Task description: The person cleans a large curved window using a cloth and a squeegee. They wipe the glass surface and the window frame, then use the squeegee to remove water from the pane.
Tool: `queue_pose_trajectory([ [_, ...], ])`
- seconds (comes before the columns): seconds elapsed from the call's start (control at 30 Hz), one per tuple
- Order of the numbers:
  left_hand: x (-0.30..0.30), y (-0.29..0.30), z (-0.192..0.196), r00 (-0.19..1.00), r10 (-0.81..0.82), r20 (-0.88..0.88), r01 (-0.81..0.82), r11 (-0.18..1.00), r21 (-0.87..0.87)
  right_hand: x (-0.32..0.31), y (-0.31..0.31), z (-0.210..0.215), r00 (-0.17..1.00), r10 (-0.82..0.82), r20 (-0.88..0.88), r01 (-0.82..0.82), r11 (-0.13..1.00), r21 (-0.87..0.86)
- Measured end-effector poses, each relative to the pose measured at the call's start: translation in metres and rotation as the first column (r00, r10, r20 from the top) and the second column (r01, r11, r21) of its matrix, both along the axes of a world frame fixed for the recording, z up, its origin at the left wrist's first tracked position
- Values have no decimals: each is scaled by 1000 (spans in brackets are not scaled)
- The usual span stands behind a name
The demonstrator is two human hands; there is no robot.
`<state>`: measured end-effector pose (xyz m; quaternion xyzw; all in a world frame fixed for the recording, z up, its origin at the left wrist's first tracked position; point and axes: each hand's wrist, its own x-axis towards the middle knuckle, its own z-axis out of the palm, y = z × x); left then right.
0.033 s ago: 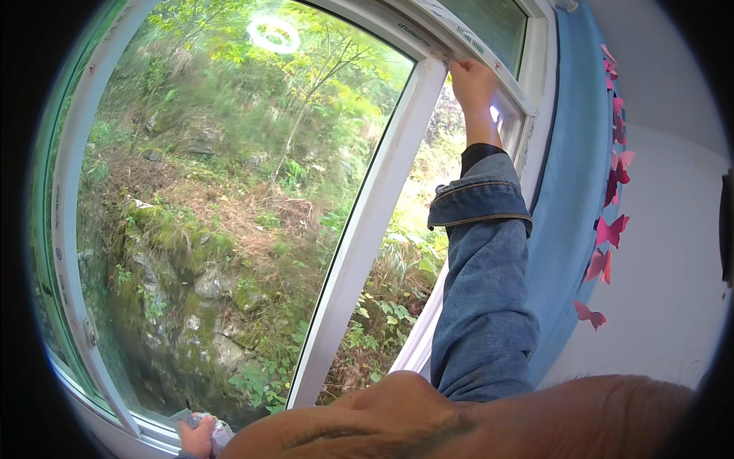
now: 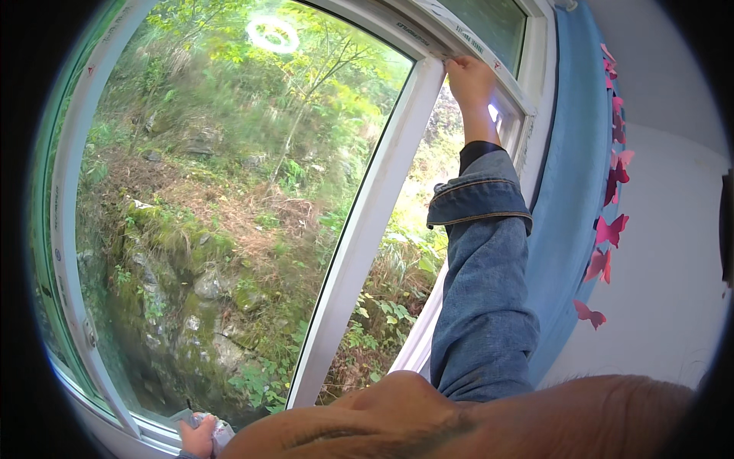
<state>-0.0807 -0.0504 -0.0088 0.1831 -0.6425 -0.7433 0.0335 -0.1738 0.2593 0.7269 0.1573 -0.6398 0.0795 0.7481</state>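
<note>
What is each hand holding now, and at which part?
The right hand grips the top corner of the white window sash. The left hand, at the lower sill, closes on a small pale thing; its kind cannot be told.

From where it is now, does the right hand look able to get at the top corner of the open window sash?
Probably yes. The right hand is raised on an outstretched arm and already touches the top corner of the white window sash, with nothing between them. The left hand is low at the sill, holding something small.
</note>
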Motion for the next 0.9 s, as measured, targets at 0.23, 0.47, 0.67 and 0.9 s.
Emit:
queue_pose_trajectory([
  [0.23, -10, 18, -14, 992, -41, -117, 53, 994, 99, 13, -35, 3, 934, -356, 24, 357, 933, -37],
  [0.47, -12, 29, -34, 870, 22, -493, -224, 909, -353, 26, -58, 1, 887, -451, 98, 461, 877, -134],
  [0.67, -18, 12, -34, 997, -67, -29, 66, 997, -30, 21, -56, -3, 930, -352, 110, 367, 909, -196],
  [0.9, -12, 8, -29, 999, 0, -44, -3, 997, -73, 11, -56, -3, 951, -298, 82, 309, 923, -228],
])
